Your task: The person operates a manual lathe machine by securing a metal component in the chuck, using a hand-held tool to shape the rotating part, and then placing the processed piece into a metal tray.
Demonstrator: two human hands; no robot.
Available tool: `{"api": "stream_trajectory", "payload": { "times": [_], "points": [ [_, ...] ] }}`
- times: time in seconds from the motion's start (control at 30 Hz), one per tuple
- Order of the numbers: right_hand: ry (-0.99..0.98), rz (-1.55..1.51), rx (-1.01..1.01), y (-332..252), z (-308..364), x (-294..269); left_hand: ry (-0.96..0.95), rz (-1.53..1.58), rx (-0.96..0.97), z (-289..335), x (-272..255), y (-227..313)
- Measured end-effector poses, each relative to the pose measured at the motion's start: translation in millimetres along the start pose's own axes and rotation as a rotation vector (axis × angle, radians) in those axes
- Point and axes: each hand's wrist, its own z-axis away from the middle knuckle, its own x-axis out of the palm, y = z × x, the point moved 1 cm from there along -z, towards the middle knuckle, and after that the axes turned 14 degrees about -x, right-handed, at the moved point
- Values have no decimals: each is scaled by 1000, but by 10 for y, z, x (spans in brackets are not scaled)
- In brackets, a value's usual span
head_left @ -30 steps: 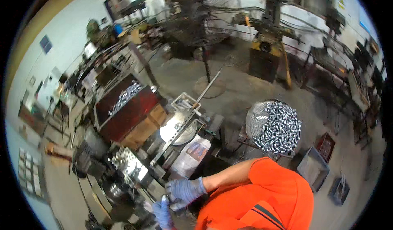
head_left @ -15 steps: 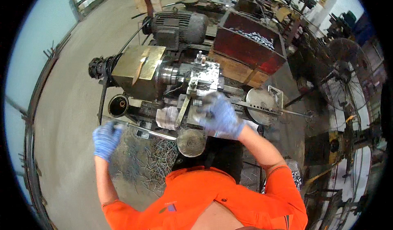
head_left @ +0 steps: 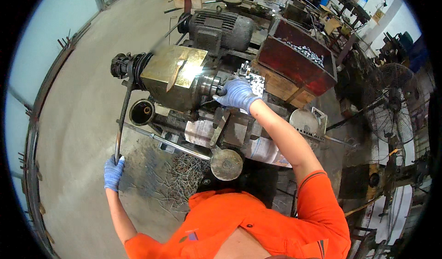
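My left hand (head_left: 113, 172), in a blue knit glove, is wrapped round the lower end of a long dark lever bar (head_left: 123, 118). The bar runs up to the pulley end of a small lathe's headstock (head_left: 172, 93). My right hand (head_left: 237, 94), gloved alike, is at the shiny metal chuck (head_left: 210, 85), fingers bent together against its front. Whatever sits between those fingers is hidden. Just behind this hand shows the bright cross slide (head_left: 256, 83). A wooden-handled tool (head_left: 177, 74) lies on the headstock's brass-coloured cover.
A dark electric motor (head_left: 220, 31) stands behind the headstock. Back right, a red bin (head_left: 294, 70) holds small metal parts. A round metal disc (head_left: 226, 165) and a silver rod (head_left: 168, 142) are near my body. Metal scraps (head_left: 182, 178) litter the floor; a fan (head_left: 391, 104) stands right.
My right hand has moved up and left from the front of the slide to the chuck. My left hand has closed round the lever bar, whose lower end has swung nearer me. The view has shifted.
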Motion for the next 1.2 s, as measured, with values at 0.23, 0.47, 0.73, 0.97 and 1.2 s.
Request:
{"api": "stream_trajectory", "payload": {
  "times": [0.23,0.47,0.73,0.97,1.2],
  "points": [
    [53,-43,-36,15,-35,36,143,-278,-6,-112,-24,-172],
    [90,-32,-34,26,-99,63,242,-602,0,155,-102,120],
    [29,-6,-72,-153,-126,-151,309,-679,-157,520,-160,-137],
    [41,81,-88,-195,-159,-75,617,-839,207,46,-446,-251],
    [197,85,-128,-159,-162,9,802,-1123,302,-1055,-1252,-427]
  ]
}}
